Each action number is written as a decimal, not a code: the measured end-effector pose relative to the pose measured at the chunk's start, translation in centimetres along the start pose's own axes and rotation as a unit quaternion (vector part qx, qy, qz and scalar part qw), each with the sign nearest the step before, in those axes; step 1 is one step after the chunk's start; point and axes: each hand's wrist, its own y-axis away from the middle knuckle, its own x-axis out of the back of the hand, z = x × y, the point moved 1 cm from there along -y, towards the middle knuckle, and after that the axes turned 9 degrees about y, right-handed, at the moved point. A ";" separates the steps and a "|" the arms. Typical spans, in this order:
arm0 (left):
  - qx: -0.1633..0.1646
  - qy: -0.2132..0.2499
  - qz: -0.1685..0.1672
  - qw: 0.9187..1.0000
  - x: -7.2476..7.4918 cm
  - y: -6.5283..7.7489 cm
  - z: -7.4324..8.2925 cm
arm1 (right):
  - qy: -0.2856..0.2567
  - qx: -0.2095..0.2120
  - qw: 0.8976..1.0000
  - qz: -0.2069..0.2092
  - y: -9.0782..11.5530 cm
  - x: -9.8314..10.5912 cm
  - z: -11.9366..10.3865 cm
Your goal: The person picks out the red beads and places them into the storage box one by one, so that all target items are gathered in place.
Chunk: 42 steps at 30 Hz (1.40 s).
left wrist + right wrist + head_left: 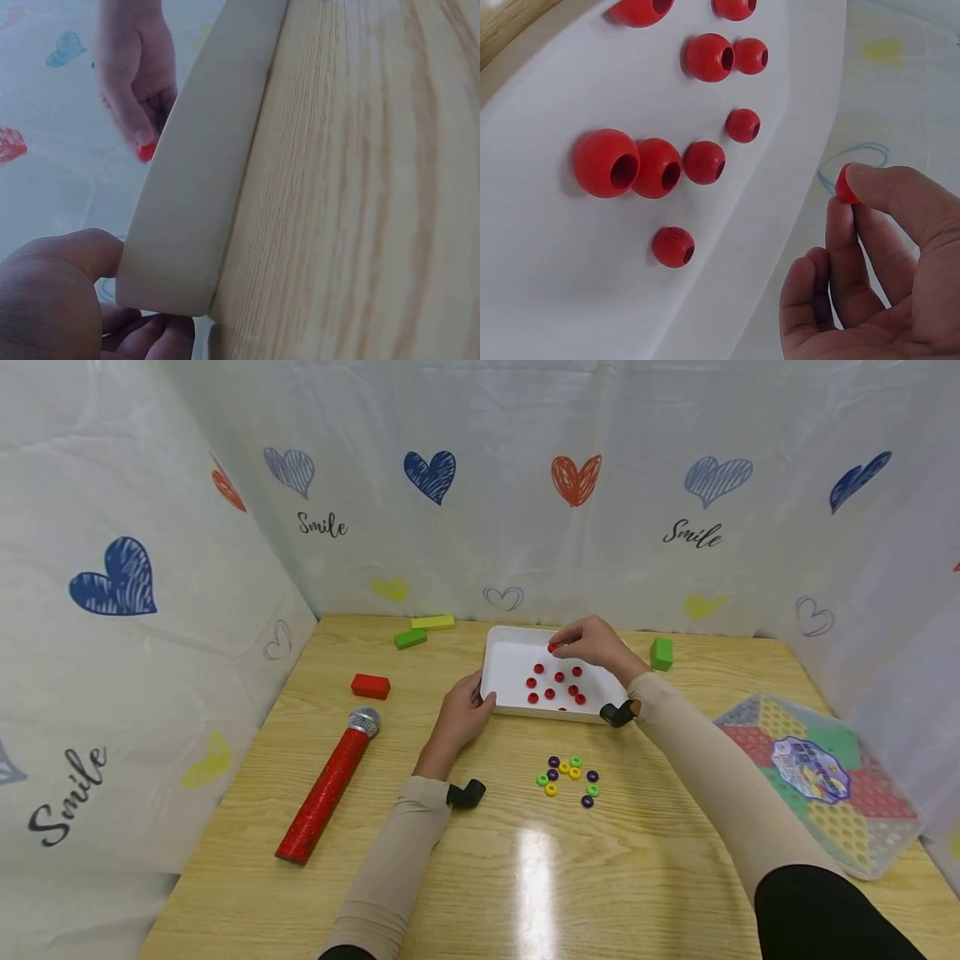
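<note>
A white tray (pixel 517 643) stands on the table with several round red beads (pixel 558 677) scattered inside, each with a hole. At its left front corner my left hand (pixel 462 712) grips the wall, thumb on the outer side and fingers curled round the corner in the left wrist view. Over the tray's back part, my right hand (pixel 596 643) pinches one red bead (pixel 845 184) between thumb and fingertips. The other beads (pixel 705 161) lie on the tray floor to the side of that hand in the right wrist view.
Small purple, yellow and green rings (pixel 564 767) lie in front of the tray. A red microphone (pixel 330 789) and a red block (pixel 371 686) are at left, green and yellow blocks (pixel 432 622) behind. A green block (pixel 662 654) and a colourful game board (pixel 817 777) are at right.
</note>
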 end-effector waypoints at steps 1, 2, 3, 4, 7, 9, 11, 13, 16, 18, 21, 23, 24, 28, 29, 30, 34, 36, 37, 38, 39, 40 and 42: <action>-0.001 -0.001 0.000 1.000 0.0 0.0 0.0 | 0.000 -0.003 1.000 0.000 -0.1 0.0 0.1; -0.003 0.000 -0.001 1.000 -0.1 -0.1 -0.1 | 0.002 -0.006 1.000 0.000 -0.2 -0.1 0.2; -0.006 -0.002 -0.001 1.000 -0.1 -0.1 -0.1 | 0.007 -0.009 1.000 -0.001 -0.3 -0.1 0.3; -0.007 -0.004 -0.001 1.000 -0.1 -0.2 -0.1 | 0.011 -0.013 1.000 0.000 -0.4 -0.1 0.4; -0.008 -0.006 0.000 1.000 -0.2 -0.3 -0.2 | 0.021 -0.022 1.000 0.002 -0.6 -0.3 0.7; -0.006 -0.006 0.001 1.000 -0.2 -0.4 -0.1 | 0.031 -0.026 0.999 0.004 -0.9 -0.4 1.0; -0.003 -0.004 -0.001 1.000 -0.2 -0.4 -0.1 | 0.041 -0.029 0.999 0.005 -1.1 -0.6 1.4; 0.000 -0.002 -0.003 1.000 -0.3 -0.4 0.0 | 0.049 -0.033 0.998 0.006 -1.2 -0.8 1.7; 0.003 -0.002 -0.006 1.000 -0.3 -0.3 0.2 | 0.051 -0.043 0.998 0.004 -1.4 -1.1 2.2; 0.004 -0.001 -0.007 1.000 -0.3 -0.3 0.2 | 0.052 -0.047 0.998 0.003 -1.6 -1.3 2.4; 0.002 0.002 -0.007 1.000 -0.2 -0.4 0.3 | 0.057 -0.051 0.997 0.000 -1.8 -1.5 2.8; 0.001 0.004 -0.006 1.000 -0.1 -0.4 0.3 | 0.057 -0.051 0.997 0.000 -1.9 -1.7 3.0; 0.000 0.003 -0.006 1.000 -0.1 -0.4 0.3 | 0.057 -0.052 0.997 -0.001 -2.0 -1.8 3.0; 0.001 -0.001 -0.006 1.000 0.0 -0.5 0.3 | 0.056 -0.054 0.997 -0.002 -2.0 -2.2 3.0; 0.001 -0.002 -0.007 1.000 0.0 -0.5 0.3 | 0.056 -0.055 0.997 -0.001 -2.0 -2.3 3.0; 0.002 -0.003 -0.007 1.000 0.0 -0.5 0.2 | 0.056 -0.054 0.997 -0.001 -2.0 -2.4 3.0; 0.003 0.002 -0.008 1.000 0.0 -0.5 0.0 | 0.057 -0.052 0.997 0.000 -2.2 -2.6 2.9; 0.002 0.006 -0.007 1.000 0.1 -0.4 0.0 | 0.059 -0.051 0.997 0.000 -2.3 -2.7 2.9; 0.002 0.008 -0.007 1.000 0.1 -0.4 -0.1 | 0.060 -0.050 0.997 -0.001 -2.3 -2.8 3.0; 0.001 0.008 -0.006 1.000 0.1 -0.3 -0.1 | 0.061 -0.051 0.997 -0.002 -2.3 -2.9 3.0; 0.000 0.010 -0.006 1.000 0.1 -0.3 -0.2 | 0.060 -0.052 0.997 -0.002 -2.3 -2.9 3.0; 0.000 0.010 -0.007 1.000 0.1 -0.2 -0.2 | 0.059 -0.054 0.997 -0.003 -2.3 -3.0 3.1; 0.000 0.010 -0.007 1.000 0.1 -0.1 -0.3 | 0.057 -0.057 0.997 -0.007 -2.3 -3.1 3.1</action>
